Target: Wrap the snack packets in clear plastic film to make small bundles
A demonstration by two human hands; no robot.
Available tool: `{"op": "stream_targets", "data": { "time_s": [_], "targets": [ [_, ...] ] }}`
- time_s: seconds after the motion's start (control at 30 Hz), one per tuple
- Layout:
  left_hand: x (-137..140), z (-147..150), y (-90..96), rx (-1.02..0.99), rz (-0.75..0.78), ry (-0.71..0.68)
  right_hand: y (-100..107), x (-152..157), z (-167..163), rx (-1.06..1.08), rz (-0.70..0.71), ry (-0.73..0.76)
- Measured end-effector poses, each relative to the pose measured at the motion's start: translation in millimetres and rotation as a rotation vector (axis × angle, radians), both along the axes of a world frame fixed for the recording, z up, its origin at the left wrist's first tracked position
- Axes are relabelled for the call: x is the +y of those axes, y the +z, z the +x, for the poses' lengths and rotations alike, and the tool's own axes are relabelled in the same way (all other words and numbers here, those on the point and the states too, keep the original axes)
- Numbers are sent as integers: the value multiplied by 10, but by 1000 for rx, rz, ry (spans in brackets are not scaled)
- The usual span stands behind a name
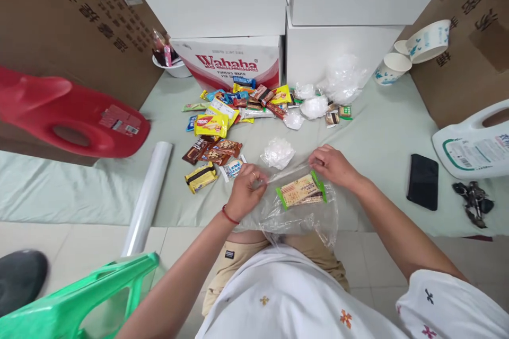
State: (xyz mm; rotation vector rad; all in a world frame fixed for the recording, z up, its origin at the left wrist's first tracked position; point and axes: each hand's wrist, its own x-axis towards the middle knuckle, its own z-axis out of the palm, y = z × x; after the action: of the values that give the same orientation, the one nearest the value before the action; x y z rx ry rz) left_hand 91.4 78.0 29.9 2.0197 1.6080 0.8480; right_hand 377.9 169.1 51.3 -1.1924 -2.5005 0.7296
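Observation:
A sheet of clear plastic film (pixel 278 217) stretches between my two hands at the front of the cloth-covered surface. My left hand (pixel 248 190) pinches its left side, and my right hand (pixel 331 165) grips the far right edge. On the film lies a packaged snack in a clear wrapper with green ends (pixel 302 190); part of a second pack shows beneath it. Just beyond the film sits a crumpled plastic bundle (pixel 277 152). Near my left hand are a small white and blue packet (pixel 234 168) and a yellow packet (pixel 201 177).
Several wrapped snacks (pixel 210 125) and plastic bundles (pixel 314 107) lie before a Wahaba carton (pixel 234 61). A film roll (pixel 149 196) and red jug (pixel 99 122) are left. A phone (pixel 423 181), keys (pixel 473 202), white jug (pixel 473 143) and paper cups (pixel 393 68) are right.

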Motion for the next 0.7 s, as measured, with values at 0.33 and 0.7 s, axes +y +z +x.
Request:
{"op": "stream_targets", "data": {
  "time_s": [0.33, 0.7],
  "targets": [
    [-616, -313, 36, 333, 66, -574, -150, -755, 518, -58, 247, 379],
    [-310, 290, 243, 82, 112, -612, -201, -1532, 456, -87, 379, 306]
  ]
}}
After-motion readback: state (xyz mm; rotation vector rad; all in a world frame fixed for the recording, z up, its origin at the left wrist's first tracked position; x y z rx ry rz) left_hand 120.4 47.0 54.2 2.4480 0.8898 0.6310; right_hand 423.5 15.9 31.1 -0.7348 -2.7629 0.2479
